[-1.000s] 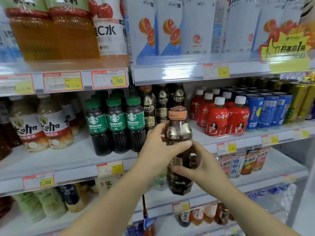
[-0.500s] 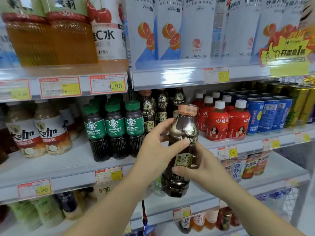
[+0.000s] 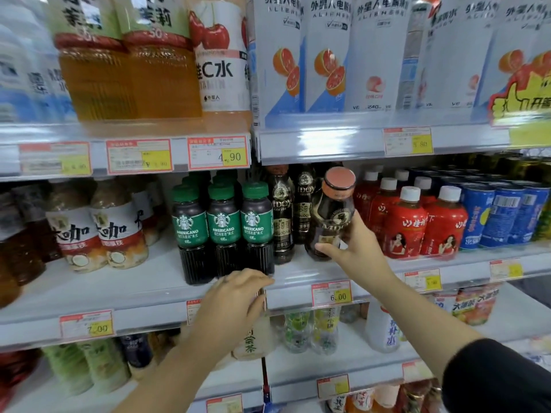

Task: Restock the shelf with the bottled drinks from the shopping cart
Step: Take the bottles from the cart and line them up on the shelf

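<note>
A dark coffee bottle (image 3: 334,213) with a salmon-pink cap tilts toward me at the front of the middle shelf (image 3: 298,275). My right hand (image 3: 351,248) grips its lower body, and its base seems to rest on the shelf beside two matching dark coffee bottles (image 3: 281,216). My left hand (image 3: 235,296) hovers lower at the shelf's front edge, fingers loosely curled and holding nothing. The shopping cart is out of view.
Green-capped Americano bottles (image 3: 222,231) stand left of the gap, red bottles with white caps (image 3: 408,222) and blue cans (image 3: 504,216) to the right. Large bottles and white cartons fill the top shelf. Price tags (image 3: 331,293) line the shelf edges. More drinks sit on lower shelves.
The left hand has let go of the bottle and dropped to the shelf edge. The right hand alone carried the bottle forward and up onto the middle shelf.
</note>
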Demonstrator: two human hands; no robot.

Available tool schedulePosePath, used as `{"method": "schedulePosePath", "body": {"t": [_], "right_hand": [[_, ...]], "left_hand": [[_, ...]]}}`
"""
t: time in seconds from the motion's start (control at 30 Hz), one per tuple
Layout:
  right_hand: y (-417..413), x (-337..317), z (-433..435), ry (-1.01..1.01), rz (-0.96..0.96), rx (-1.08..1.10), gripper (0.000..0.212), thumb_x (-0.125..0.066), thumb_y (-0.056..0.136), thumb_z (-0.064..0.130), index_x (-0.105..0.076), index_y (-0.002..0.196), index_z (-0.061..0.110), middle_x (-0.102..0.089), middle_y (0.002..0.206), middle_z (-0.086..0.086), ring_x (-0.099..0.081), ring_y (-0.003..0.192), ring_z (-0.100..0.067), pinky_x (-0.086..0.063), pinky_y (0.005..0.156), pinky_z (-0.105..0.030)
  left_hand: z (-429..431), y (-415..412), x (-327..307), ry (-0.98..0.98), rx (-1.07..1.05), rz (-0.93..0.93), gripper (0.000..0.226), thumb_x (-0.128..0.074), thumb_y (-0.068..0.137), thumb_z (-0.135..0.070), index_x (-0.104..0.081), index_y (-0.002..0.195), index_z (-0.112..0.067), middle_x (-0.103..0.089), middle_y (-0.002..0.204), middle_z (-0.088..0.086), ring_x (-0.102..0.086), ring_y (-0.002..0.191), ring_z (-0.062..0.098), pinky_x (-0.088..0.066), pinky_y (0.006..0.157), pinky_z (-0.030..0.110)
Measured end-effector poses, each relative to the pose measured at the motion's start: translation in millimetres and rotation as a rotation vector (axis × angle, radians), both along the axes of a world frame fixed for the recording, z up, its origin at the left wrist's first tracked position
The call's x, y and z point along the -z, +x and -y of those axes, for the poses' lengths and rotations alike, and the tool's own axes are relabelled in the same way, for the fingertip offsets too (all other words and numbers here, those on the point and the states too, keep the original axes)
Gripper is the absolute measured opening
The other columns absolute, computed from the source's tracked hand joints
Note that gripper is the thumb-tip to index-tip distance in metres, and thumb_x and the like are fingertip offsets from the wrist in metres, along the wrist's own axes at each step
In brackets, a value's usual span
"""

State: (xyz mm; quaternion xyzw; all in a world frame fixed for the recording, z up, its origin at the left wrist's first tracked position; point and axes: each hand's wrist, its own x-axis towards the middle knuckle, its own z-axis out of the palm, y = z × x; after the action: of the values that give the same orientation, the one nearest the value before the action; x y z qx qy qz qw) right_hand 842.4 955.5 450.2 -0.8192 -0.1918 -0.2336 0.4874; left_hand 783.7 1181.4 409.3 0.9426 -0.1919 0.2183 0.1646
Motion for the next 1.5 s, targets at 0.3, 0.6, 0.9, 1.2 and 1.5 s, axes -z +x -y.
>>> {"method": "schedulePosePath", "body": {"t": [0.3, 0.6, 0.9, 1.2, 1.5], "right_hand": [[38.2, -5.3, -14.9, -0.097, -0.138, 0.033, 0.059, -0.074, 0.078, 0.020, -0.042, 0.127, 0.016, -0.056, 0.110, 0.007, -0.055, 0.102, -0.012, -0.041, 0.085, -0.025], [44.3, 5.5, -29.0, -0.111, -0.124, 0.176, 0.083, -0.073, 0.078, 0.029, -0.026, 0.144, 0.009, -0.037, 0.146, -0.010, -0.035, 0.134, -0.023, -0.030, 0.111, -0.038], [14.0, 14.0, -32.8, 0.018, -0.060, 0.226, 0.078, -0.073, 0.079, 0.023, -0.030, 0.143, 0.012, -0.041, 0.140, -0.003, -0.038, 0.130, -0.016, -0.031, 0.107, -0.025], [-109.5, 124.1, -107.2, -0.104, 0.007, -0.201, 0.013, -0.059, 0.084, 0.007, -0.067, 0.088, 0.017, -0.059, 0.084, 0.017, -0.056, 0.079, 0.004, -0.042, 0.070, -0.007], [-162.2, 273.0, -258.5, -0.348, -0.490, -0.499, 0.012, -0.064, 0.081, 0.005, -0.070, 0.087, 0.014, -0.062, 0.074, 0.010, -0.055, 0.062, -0.002, -0.041, 0.060, -0.010]], "left_hand": [[-2.2, 2.7, 5.6, -0.026, 0.026, 0.028, 0.032, -0.059, 0.088, -0.018, -0.063, 0.119, -0.026, -0.059, 0.119, -0.015, -0.052, 0.109, 0.007, -0.032, 0.096, 0.020], [-1.4, 2.4, 8.8, -0.067, 0.037, 0.034, 0.032, -0.057, 0.089, -0.019, -0.062, 0.120, -0.027, -0.057, 0.119, -0.017, -0.047, 0.109, 0.001, -0.031, 0.100, 0.019], [-4.5, -0.1, 8.6, -0.075, 0.087, 0.039, 0.033, -0.054, 0.091, -0.021, -0.059, 0.123, -0.028, -0.053, 0.123, -0.017, -0.043, 0.114, 0.001, -0.021, 0.104, 0.014], [-67.0, -66.6, 73.2, -0.214, 0.017, 0.024, 0.021, -0.055, 0.088, -0.013, -0.068, 0.104, -0.016, -0.063, 0.102, -0.006, -0.052, 0.094, 0.003, -0.039, 0.083, 0.014], [-220.1, -209.9, 230.5, -0.419, -0.502, -0.452, 0.025, -0.060, 0.085, -0.002, -0.068, 0.105, -0.015, -0.067, 0.098, -0.006, -0.062, 0.086, 0.011, -0.044, 0.072, 0.011]]}}
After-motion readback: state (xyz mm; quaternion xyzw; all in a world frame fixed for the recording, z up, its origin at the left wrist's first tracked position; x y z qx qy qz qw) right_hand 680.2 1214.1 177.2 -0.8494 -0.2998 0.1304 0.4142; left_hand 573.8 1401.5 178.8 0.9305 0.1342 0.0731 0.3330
